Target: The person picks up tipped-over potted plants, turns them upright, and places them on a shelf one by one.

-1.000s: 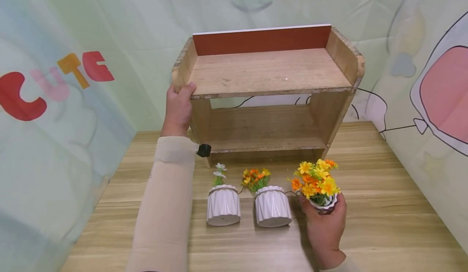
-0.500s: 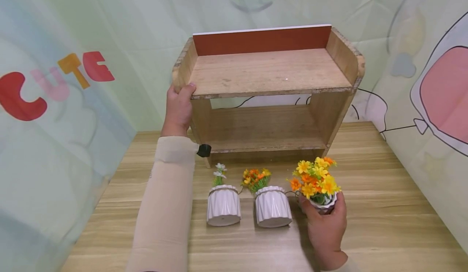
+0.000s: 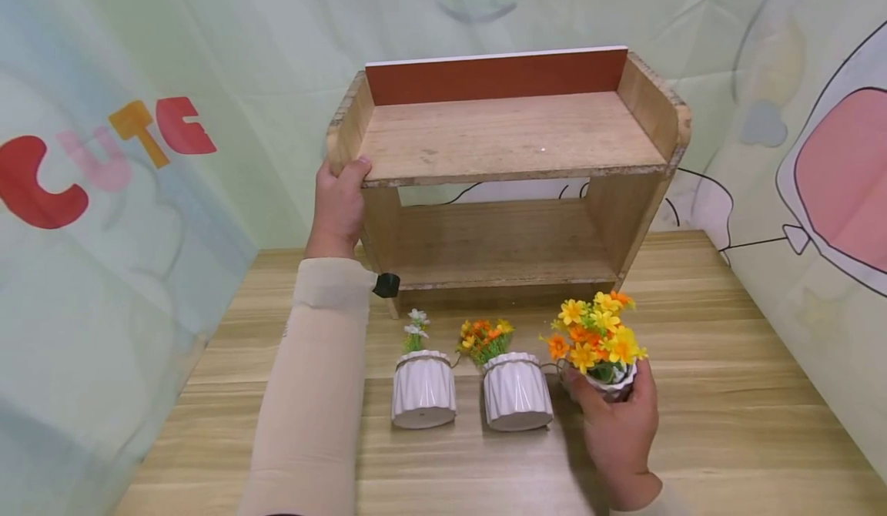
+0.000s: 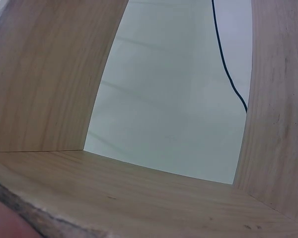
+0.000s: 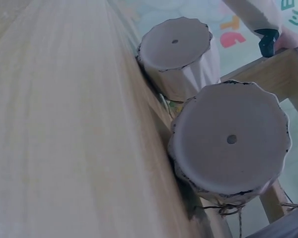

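Note:
My left hand (image 3: 338, 204) grips the left side of a wooden shelf unit (image 3: 513, 135), with the thumb over its upper board's front corner. In the left wrist view the shelf's bare boards (image 4: 44, 74) fill most of the picture. On the right, my right hand (image 3: 621, 431) holds a potted artificial plant (image 3: 596, 339) with yellow and orange flowers, fingers and thumb around its white pot. To its left, two more white flowerpots lie on their sides: one with orange flowers (image 3: 517, 397) and one with white flowers (image 3: 424, 389). Their bases face the right wrist camera.
A wood-grain table (image 3: 734, 393) carries everything. The shelf stands at its back, against a printed cloth backdrop (image 3: 277, 54). Thin twine (image 5: 228, 208) is tied round the pots.
My right hand has shifted the potted plant slightly away from me, and its flowers have risen a little in view. The left hand and shelf have stayed put.

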Tool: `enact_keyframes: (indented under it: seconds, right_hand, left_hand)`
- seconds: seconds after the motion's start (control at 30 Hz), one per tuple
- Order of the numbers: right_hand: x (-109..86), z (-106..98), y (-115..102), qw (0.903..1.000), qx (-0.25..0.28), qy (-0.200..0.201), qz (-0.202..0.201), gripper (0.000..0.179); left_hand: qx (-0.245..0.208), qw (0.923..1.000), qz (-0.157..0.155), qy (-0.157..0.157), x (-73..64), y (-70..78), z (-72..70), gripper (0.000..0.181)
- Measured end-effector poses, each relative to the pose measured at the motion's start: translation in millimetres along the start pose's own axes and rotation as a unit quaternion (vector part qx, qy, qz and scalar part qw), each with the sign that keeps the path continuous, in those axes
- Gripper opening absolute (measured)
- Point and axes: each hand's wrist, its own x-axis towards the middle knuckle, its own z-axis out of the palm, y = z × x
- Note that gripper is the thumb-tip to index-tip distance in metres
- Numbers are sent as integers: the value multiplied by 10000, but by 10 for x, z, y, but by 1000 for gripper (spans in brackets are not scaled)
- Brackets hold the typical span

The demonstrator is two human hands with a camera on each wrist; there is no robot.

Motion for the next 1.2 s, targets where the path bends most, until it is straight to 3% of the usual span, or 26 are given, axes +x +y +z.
enact_keyframes:
  seconds: [0.27, 0.6, 0.83, 1.2]
  right_hand:
    - [32, -11, -80, 9999, 110, -77, -18, 76]
    - [107, -23, -186, 9993, -323, -158, -84, 78]
    - [92, 6, -233, 9996, -110, -262, -65, 79]
    - [106, -1, -289, 9994, -159, -316, -64, 79]
  left_hand:
    - [-12, 10000, -49, -8, 2, 14, 20, 61]
    - [-104, 9999, -43, -76, 5, 24, 32, 61]
    - [-57, 9998, -208, -23, -2, 22, -7, 67]
    - [-195, 9997, -175, -6, -18, 40, 8, 68]
